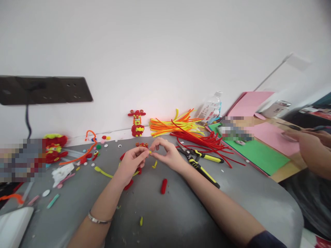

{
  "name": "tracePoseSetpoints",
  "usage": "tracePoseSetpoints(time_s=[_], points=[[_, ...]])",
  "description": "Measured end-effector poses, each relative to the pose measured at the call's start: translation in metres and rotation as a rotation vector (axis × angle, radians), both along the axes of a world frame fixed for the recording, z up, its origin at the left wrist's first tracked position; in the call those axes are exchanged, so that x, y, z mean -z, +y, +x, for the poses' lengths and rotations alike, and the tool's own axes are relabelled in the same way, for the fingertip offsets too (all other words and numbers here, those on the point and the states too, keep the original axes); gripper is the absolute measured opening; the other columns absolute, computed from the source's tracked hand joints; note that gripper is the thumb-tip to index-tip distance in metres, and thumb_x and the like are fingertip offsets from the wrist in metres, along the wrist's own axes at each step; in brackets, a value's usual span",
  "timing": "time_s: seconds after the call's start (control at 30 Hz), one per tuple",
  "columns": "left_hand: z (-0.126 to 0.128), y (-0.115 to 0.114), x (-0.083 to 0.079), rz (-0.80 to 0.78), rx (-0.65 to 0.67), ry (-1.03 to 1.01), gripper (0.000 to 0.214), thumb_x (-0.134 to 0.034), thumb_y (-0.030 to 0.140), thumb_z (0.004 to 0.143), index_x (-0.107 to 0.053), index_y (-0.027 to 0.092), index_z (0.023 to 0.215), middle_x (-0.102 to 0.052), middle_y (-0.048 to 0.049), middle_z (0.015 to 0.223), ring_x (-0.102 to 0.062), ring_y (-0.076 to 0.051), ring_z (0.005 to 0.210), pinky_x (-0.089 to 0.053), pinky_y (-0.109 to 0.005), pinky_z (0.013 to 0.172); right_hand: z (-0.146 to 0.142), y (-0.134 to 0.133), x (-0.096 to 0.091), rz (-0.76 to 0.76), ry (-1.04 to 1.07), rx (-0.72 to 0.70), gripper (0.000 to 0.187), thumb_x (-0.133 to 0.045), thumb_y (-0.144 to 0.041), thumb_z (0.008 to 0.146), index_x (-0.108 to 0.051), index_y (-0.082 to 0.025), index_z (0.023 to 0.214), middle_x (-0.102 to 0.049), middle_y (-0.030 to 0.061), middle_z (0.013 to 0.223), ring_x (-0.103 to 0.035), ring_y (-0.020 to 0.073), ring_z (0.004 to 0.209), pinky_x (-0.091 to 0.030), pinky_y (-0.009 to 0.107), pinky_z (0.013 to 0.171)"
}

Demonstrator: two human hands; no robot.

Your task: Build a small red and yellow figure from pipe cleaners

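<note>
My left hand (pixel 131 162) pinches a small yellow pipe cleaner piece (pixel 150 152) between thumb and fingertips. From the other side, my right hand (pixel 168 155) meets it with thumb and index finger bent onto the same piece. Just below lies a short bent yellow piece (pixel 154 164). Red fuzzy parts and a long yellow pipe cleaner (pixel 103 172) lie partly hidden behind my left hand. A short red fuzzy roll (pixel 163 186) rests nearer to me, with a small yellow-green bit (pixel 141 221) in front. Black-and-yellow pliers (pixel 200 162) lie beside my right forearm.
A finished red-and-yellow figure (pixel 137 124) stands against the wall. Yellow-orange pipe cleaners (pixel 173 126) and red ones (pixel 207 140) are piled right of it, near a plastic bottle (pixel 212 108). Craft bits and an orange strand (pixel 90 150) lie left. Another person's hand (pixel 312 148) is at right.
</note>
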State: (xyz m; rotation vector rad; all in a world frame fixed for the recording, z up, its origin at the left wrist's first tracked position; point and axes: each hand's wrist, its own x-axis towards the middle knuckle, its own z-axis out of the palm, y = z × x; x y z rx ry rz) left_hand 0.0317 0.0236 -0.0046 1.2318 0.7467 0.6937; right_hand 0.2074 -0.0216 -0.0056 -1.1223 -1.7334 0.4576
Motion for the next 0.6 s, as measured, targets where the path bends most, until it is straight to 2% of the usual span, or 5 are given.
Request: tracePoseSetpoints(time_s=[0.2, 0.33, 0.6], points=[[0.0011, -0.0010, -0.0019, -0.017, -0.006, 0.004, 0.034, -0.076, 0.047, 0.069, -0.069, 0.016, 0.082, -0.049, 0.0031, 0.067, -0.036, -0.006, 0.051, -0.030, -0.020, 0.045, 0.0008, -0.0004, -0.0015, 0.029, -0.076, 0.011, 0.014, -0.063, -0.035, 0.090, -0.065, -0.022, 0.087, -0.065, 0.0034, 0.084, -0.056, 0.0180, 0.078, -0.042, 0.036, 0.078], [0.0018, -0.0008, -0.0012, -0.015, -0.025, 0.000, 0.035, -0.076, 0.048, 0.068, -0.067, 0.016, 0.080, -0.045, 0.0048, 0.061, -0.036, -0.007, 0.050, -0.030, -0.019, 0.046, 0.0032, 0.0006, -0.0006, 0.065, -0.125, 0.032, 0.013, -0.066, -0.035, 0.089, -0.067, -0.022, 0.087, -0.067, 0.0034, 0.085, -0.058, 0.0189, 0.081, -0.040, 0.036, 0.079], [0.0027, -0.0014, -0.0020, -0.057, -0.024, 0.008, 0.038, -0.077, 0.048, 0.067, -0.066, 0.015, 0.083, -0.045, 0.0052, 0.057, -0.037, -0.007, 0.049, -0.029, -0.019, 0.046, 0.0024, -0.0007, -0.0027, 0.101, -0.145, 0.090, 0.012, -0.065, -0.025, 0.088, -0.061, -0.022, 0.078, -0.066, 0.0021, 0.082, -0.059, 0.0186, 0.083, -0.037, 0.036, 0.080]])
